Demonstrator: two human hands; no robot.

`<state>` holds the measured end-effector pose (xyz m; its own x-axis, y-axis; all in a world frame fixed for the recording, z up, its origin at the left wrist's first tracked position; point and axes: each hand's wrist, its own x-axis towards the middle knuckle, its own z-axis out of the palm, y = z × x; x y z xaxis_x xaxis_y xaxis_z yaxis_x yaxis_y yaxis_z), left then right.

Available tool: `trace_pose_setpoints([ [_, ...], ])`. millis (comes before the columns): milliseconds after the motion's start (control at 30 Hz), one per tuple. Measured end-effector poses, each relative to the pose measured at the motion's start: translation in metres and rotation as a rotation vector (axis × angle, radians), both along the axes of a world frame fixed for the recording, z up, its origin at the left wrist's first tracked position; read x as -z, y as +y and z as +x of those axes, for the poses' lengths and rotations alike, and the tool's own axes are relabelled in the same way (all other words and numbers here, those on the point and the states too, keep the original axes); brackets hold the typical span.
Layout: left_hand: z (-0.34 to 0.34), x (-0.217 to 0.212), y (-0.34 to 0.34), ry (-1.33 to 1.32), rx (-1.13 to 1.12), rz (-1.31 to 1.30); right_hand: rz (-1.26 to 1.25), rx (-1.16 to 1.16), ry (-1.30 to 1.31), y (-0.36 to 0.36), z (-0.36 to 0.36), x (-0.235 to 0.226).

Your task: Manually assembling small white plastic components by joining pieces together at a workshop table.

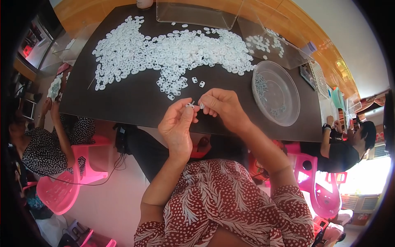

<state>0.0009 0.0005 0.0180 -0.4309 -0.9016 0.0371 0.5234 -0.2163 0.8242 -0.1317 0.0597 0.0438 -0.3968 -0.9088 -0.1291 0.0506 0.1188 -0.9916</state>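
My left hand pinches a small white plastic piece between thumb and fingertips, just in front of the table edge. Close beside it, the closed fingers of my right hand grip another small white piece. The two fingertips nearly meet, and whether the pieces touch is too small to tell. Beyond my hands a wide heap of white oval plastic pieces covers the dark table. Several two-holed pieces spill toward me, with a couple lying loose near my right hand.
On the right sits a round clear plastic lid or tray holding small metal parts. Clear bins stand at the back. Other people work at the left and right, near pink plastic chairs. A cable hangs at the left.
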Motion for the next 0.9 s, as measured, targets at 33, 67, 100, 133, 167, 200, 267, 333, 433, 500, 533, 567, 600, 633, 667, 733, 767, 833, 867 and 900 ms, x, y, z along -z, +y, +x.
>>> trace_pose_setpoints([
  [33,-0.001,0.0,0.002,-0.002,0.002,-0.001,-0.015,0.038,0.037,0.0,0.003,0.002],
  [67,-0.001,0.0,0.004,-0.003,0.007,-0.003,-0.015,0.036,0.033,-0.001,0.008,0.003],
  [100,0.0,0.001,0.006,-0.003,0.013,-0.006,-0.045,0.101,0.08,-0.002,0.014,0.001],
  [133,0.001,0.001,0.006,-0.006,0.011,-0.006,-0.075,0.166,0.126,-0.002,0.018,0.001],
  [167,0.001,0.001,0.006,0.003,0.003,0.021,-0.076,0.164,0.124,-0.002,0.022,0.002],
  [200,0.001,0.0,0.006,0.013,-0.005,0.048,-0.13,0.174,0.153,-0.001,0.025,0.005],
  [267,0.004,-0.001,0.006,0.005,-0.012,0.041,-0.185,0.182,0.178,-0.001,0.028,0.005],
  [333,0.006,0.0,0.005,-0.004,-0.019,0.035,-0.192,0.174,0.185,0.002,0.028,0.003],
  [433,0.01,0.004,0.007,-0.039,0.002,0.003,-0.198,0.133,0.21,0.003,0.015,0.01],
  [500,0.012,0.004,0.008,-0.083,0.016,-0.012,-0.183,0.113,0.208,0.006,0.011,0.005],
  [533,0.012,0.003,0.009,-0.085,0.015,-0.01,-0.17,0.096,0.208,0.006,0.01,0.002],
  [567,0.011,0.002,0.01,-0.1,0.007,-0.025,-0.168,0.096,0.206,0.006,0.011,0.0],
  [600,0.011,0.001,0.011,-0.115,-0.001,-0.039,-0.15,0.099,0.156,0.006,0.013,-0.002],
  [633,0.011,0.002,0.012,-0.117,0.0,-0.038,-0.132,0.102,0.105,0.006,0.014,-0.002],
  [667,0.011,0.004,0.012,-0.103,0.002,-0.049,-0.131,0.103,0.104,0.006,0.014,-0.002],
  [733,0.011,0.004,0.012,-0.091,0.006,-0.061,-0.089,0.131,0.034,0.006,0.015,-0.002],
  [767,0.01,0.005,0.013,-0.087,0.002,-0.062,-0.088,0.131,0.032,0.006,0.016,-0.003],
  [833,0.01,0.005,0.013,-0.086,-0.002,-0.062,-0.089,0.143,0.023,0.005,0.019,-0.005],
  [867,0.01,0.005,0.013,-0.111,-0.006,-0.075,-0.088,0.143,0.021,0.005,0.02,-0.004],
  [900,0.01,0.005,0.013,-0.136,-0.011,-0.089,-0.114,0.138,0.026,0.004,0.021,-0.004],
])
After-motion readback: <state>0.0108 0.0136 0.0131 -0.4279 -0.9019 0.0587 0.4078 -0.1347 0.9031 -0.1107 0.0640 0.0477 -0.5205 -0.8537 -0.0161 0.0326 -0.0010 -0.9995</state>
